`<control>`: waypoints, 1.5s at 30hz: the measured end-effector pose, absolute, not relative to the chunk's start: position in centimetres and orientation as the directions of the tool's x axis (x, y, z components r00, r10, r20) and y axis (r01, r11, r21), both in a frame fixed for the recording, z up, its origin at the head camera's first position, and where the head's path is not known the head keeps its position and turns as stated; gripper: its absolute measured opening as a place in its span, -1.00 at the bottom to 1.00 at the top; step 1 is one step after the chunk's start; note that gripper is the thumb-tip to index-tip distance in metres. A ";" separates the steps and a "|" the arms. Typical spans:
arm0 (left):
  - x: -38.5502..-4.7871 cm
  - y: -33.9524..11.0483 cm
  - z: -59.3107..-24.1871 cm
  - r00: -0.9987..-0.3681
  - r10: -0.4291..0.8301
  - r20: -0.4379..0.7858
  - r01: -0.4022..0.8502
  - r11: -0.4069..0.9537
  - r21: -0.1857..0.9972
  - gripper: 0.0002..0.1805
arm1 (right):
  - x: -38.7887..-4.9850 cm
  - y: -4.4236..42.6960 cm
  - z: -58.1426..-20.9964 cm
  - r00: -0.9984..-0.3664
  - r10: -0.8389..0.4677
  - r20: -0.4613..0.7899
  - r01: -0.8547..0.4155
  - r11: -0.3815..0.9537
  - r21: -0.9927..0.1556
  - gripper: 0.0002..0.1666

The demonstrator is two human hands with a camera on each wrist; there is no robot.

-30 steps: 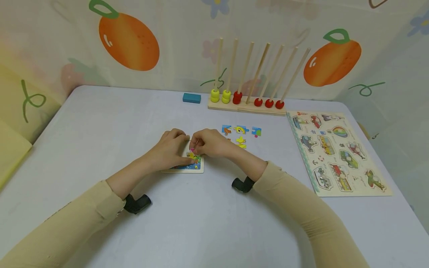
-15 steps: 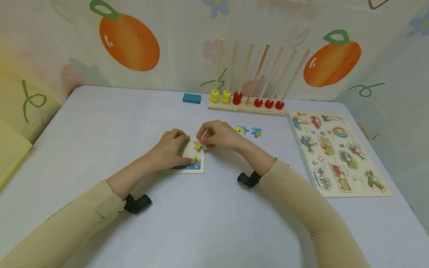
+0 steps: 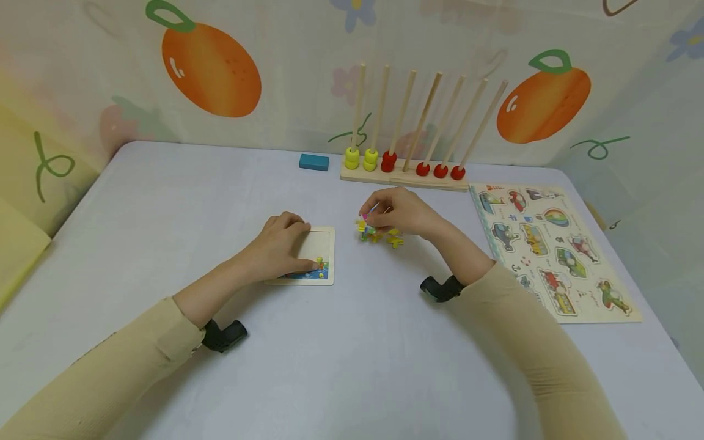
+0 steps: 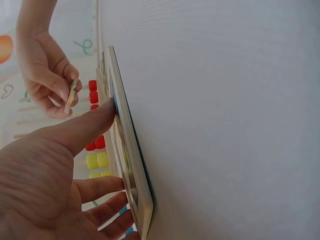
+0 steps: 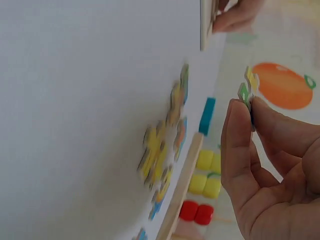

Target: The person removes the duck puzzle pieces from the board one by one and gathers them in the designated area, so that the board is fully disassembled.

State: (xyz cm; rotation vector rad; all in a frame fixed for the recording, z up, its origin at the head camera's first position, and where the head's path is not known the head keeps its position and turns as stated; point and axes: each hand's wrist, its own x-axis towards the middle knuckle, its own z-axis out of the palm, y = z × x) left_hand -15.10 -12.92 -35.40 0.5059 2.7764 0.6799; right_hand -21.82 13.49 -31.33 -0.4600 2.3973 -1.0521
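My left hand [image 3: 273, 249] lies over the left part of a small puzzle tray [image 3: 332, 244], its thumb pressing on the blue picture strip along the near edge. In the left wrist view, the thumb of the left hand [image 4: 65, 170] rests on the tray [image 4: 131, 130] face and the other fingers touch its edge. Between thumb and fingertips, my right hand [image 3: 404, 211] pinches a puzzle piece [image 5: 250, 85], yellow and green in the right wrist view. Below that hand lie loose puzzle pieces [image 3: 395, 239], partly hidden by it.
A blue block [image 3: 314, 162] and a wooden rod stand [image 3: 404, 178] with yellow and red beads stand at the back. On the right lies a large picture board [image 3: 555, 256] with vehicle shapes. A patterned cloth hangs behind the table.
My right hand has moved right and away from the tray, carrying the piece over to the loose pieces, and more of the tray shows. My left hand has stayed on the tray.
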 end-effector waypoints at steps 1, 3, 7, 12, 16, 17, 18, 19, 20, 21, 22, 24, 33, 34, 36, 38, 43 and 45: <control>-15.1 -12.9 -35.4 -0.912 0.383 -0.147 0.271 0.832 0.484 -0.14 | -21.9 14.0 -31.3 -0.830 -0.477 -0.288 -0.108 0.645 -0.757 -0.76; -15.1 -12.9 -35.4 -0.912 0.385 -0.143 0.274 0.830 0.486 -0.14 | -22.0 15.0 -31.3 -0.833 -0.475 -0.284 -0.099 0.633 -0.768 -0.74; -15.1 -13.0 -35.4 -0.911 0.384 -0.148 0.270 0.829 0.490 -0.14 | -22.2 16.8 -31.4 -0.836 -0.475 -0.274 -0.104 0.627 -0.772 -0.72; -15.1 -13.0 -35.5 -0.912 0.382 -0.153 0.265 0.831 0.490 -0.14 | -22.5 18.7 -31.8 -0.839 -0.462 -0.286 -0.100 0.648 -0.755 -0.70; -15.1 -13.1 -35.5 -0.909 0.387 -0.153 0.270 0.829 0.489 -0.14 | -22.5 19.8 -32.0 -0.842 -0.445 -0.305 -0.088 0.671 -0.736 -0.69; -15.1 -13.1 -35.5 -0.909 0.388 -0.153 0.271 0.829 0.490 -0.14 | -22.5 20.1 -32.0 -0.842 -0.442 -0.308 -0.085 0.673 -0.734 -0.69; -15.1 -13.1 -35.5 -0.909 0.388 -0.153 0.271 0.828 0.491 -0.14 | -22.5 20.3 -32.0 -0.843 -0.439 -0.312 -0.081 0.676 -0.732 -0.68; -15.1 -13.2 -35.5 -0.909 0.388 -0.153 0.271 0.827 0.492 -0.14 | -22.4 20.5 -32.0 -0.843 -0.438 -0.312 -0.078 0.674 -0.734 -0.68; -15.1 -13.2 -35.5 -0.909 0.388 -0.153 0.270 0.827 0.493 -0.14 | -22.3 20.7 -32.0 -0.845 -0.433 -0.315 -0.073 0.676 -0.734 -0.68; -15.1 -13.2 -35.5 -0.909 0.388 -0.153 0.270 0.826 0.494 -0.14 | -22.3 20.9 -32.0 -0.846 -0.430 -0.314 -0.071 0.676 -0.734 -0.68; -15.1 -13.2 -35.5 -0.909 0.388 -0.153 0.270 0.826 0.494 -0.14 | -22.2 21.0 -32.0 -0.847 -0.429 -0.315 -0.068 0.674 -0.736 -0.68; -15.1 -13.2 -35.5 -0.909 0.388 -0.152 0.270 0.826 0.494 -0.13 | -22.0 21.4 -32.1 -0.848 -0.424 -0.318 -0.059 0.672 -0.738 -0.68; -15.1 -13.2 -35.5 -0.908 0.391 -0.149 0.274 0.826 0.493 -0.13 | -21.7 22.6 -32.6 -0.856 -0.392 -0.338 -0.047 0.710 -0.703 -0.68; -15.1 -13.2 -35.5 -0.908 0.390 -0.150 0.273 0.826 0.493 -0.13 | -21.7 22.6 -32.7 -0.854 -0.391 -0.343 -0.044 0.711 -0.701 -0.68; -15.1 -13.2 -35.5 -0.908 0.390 -0.151 0.273 0.826 0.494 -0.13 | -21.6 22.7 -32.7 -0.852 -0.388 -0.352 -0.040 0.718 -0.695 -0.68; -15.1 -13.2 -35.5 -0.908 0.390 -0.152 0.272 0.826 0.493 -0.13 | -21.5 22.7 -32.7 -0.850 -0.384 -0.361 -0.033 0.723 -0.690 -0.69; -15.1 -13.1 -35.4 -0.909 0.386 -0.158 0.265 0.827 0.496 -0.13 | -21.5 22.6 -32.8 -0.854 -0.367 -0.369 -0.033 0.745 -0.666 -0.72; -15.1 -13.1 -35.4 -0.908 0.387 -0.160 0.265 0.826 0.497 -0.13 | -21.6 22.6 -32.8 -0.856 -0.359 -0.371 -0.036 0.759 -0.651 -0.74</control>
